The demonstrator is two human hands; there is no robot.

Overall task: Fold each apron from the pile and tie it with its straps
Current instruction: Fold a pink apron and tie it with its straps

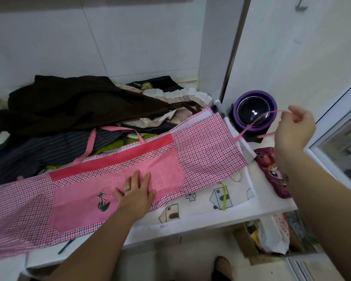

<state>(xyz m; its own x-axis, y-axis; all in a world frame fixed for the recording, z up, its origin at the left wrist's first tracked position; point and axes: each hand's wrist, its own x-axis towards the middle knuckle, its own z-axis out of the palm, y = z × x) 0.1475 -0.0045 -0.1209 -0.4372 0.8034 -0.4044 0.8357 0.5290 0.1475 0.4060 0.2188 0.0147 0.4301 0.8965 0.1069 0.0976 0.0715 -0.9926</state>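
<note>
A pink checked apron (207,145) lies folded into a long strip across the white counter (201,222), with a plain pink pocket bearing a flower motif. My left hand (136,191) presses flat on the pocket, fingers spread. My right hand (294,128) is raised at the apron's right end, pinching its thin pink strap (257,120), which runs taut back to the apron's corner. A pink neck loop (93,138) lies over the pile behind. The pile (73,106) holds a dark brown apron, a striped dark one, a green one and a frilled beige one.
A purple bowl with a dark dome lid (253,112) stands just behind the strap. A maroon cartoon phone case (274,175) lies at the counter's right edge. A white house-print cloth (217,197) lies under the apron. A tiled wall rises behind; bags and boxes (272,238) sit below right.
</note>
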